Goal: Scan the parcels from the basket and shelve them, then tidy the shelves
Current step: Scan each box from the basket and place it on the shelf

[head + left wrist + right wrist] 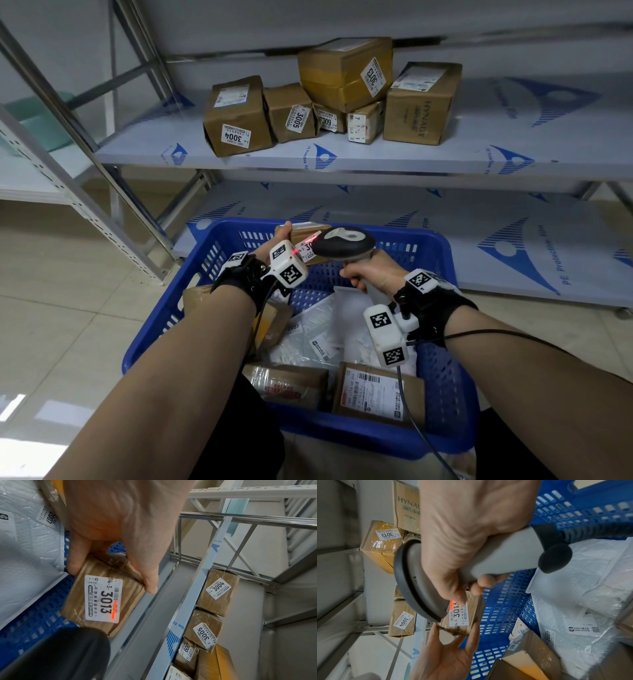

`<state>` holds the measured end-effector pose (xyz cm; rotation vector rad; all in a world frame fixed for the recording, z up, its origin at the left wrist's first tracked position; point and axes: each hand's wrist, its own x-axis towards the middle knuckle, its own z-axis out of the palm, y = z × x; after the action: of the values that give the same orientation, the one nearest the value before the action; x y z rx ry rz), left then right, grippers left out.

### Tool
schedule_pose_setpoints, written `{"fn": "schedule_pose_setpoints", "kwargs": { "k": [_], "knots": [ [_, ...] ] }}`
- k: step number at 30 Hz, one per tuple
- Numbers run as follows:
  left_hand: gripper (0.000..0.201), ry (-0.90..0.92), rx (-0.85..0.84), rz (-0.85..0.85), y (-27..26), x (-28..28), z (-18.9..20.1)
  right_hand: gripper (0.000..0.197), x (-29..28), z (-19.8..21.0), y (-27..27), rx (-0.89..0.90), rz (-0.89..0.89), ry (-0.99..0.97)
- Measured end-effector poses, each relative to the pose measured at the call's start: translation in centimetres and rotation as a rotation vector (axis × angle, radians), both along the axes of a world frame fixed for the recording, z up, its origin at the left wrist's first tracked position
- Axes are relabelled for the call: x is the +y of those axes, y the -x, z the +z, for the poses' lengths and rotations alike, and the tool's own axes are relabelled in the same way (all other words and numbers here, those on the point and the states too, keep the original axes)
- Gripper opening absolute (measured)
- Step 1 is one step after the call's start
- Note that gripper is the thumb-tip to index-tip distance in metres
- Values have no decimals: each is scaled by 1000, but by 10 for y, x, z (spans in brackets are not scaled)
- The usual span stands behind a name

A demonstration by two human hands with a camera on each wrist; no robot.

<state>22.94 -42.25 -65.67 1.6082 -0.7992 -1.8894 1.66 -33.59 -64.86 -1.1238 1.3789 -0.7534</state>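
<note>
The small brown parcel (102, 595) is being held in the air above the far part of the blue basket (445, 394), in front of the lower shelf (513, 240). Its white label (102, 599) with the number 3013 is facing the scanner (342, 241), and a red scan line is lying on the label along its barcode edge. The long axis of the parcel is running away from the left hand (120, 520), toward the scanner head.

The left hand is pinching the near end of the parcel between the thumb and the fingers (149, 577), with a narrow opening. The right hand (371, 270) is wrapped tightly around the grey handle of the scanner, and the scanner head is pointing left at the label, very near to it.

On the upper shelf (137, 144), 6 brown boxes are standing together, among them box 3004 (236, 116) and box 3005 (291, 111).
</note>
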Motion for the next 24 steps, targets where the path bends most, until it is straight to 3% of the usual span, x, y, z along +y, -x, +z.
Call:
{"fn": "schedule_pose_setpoints", "kwargs": {
  "k": [4,8,10,13,24],
  "knots": [
    [39,114,-47,28,0,2,-6,15,1,1,0,19,10,0],
    [20,67,27,-34,-2,3,-2,13,1,2,0,9,-23,-7],
    [26,52,19,-35,0,3,2,9,0,1,0,-19,-59,2],
    [50,48,9,-78,8,5,8,5,1,2,1,-65,-120,25],
    [44,273,-72,-87,28,18,88,12,-9,73,20,-336,-461,224]
  ]
}}
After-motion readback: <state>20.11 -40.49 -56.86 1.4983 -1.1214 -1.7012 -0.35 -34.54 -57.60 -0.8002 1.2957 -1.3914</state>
